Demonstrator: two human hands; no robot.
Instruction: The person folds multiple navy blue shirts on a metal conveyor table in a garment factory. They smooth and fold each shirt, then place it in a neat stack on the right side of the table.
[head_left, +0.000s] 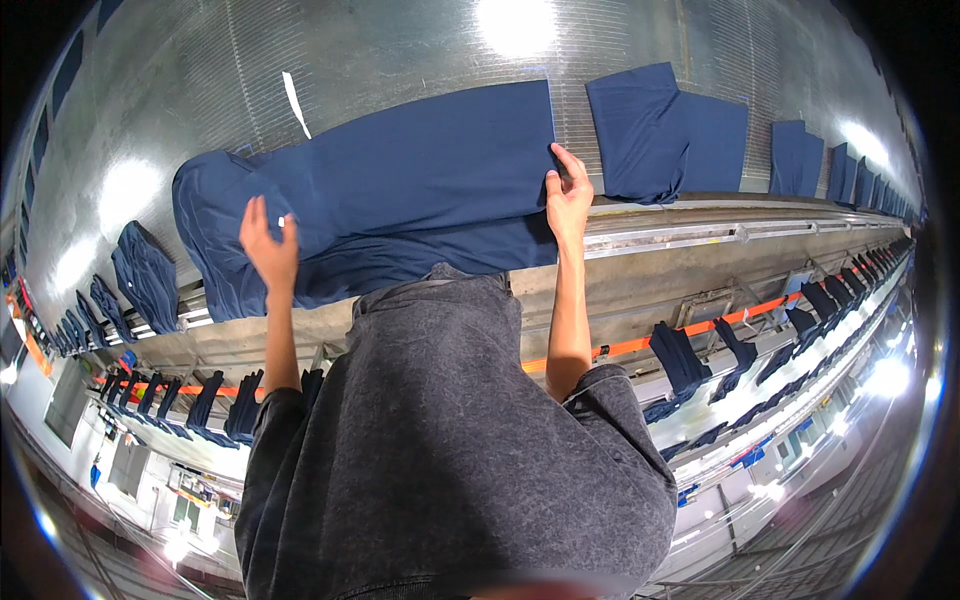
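Note:
A long navy fabric piece (435, 157) lies across the table before me, its near side hanging over the edge. My right hand (568, 195) is at its right end, thumb and forefinger at the straight edge; whether the cloth is pinched between them is unclear. Over the bunched left part is my left hand (271, 244), fingers apart and slightly blurred. Beside its fingers shows a small white tag (281, 222) on the cloth. A thin white strip (295, 105) lies beyond the fabric on the table.
The long greenish table (420, 52) carries a folded navy piece (637, 135) to the right, with more in a row, and a crumpled one (146, 277) to the left. Metal rails (667, 238) run along its near edge. Behind me, dark cloths hang by an orange band (637, 345).

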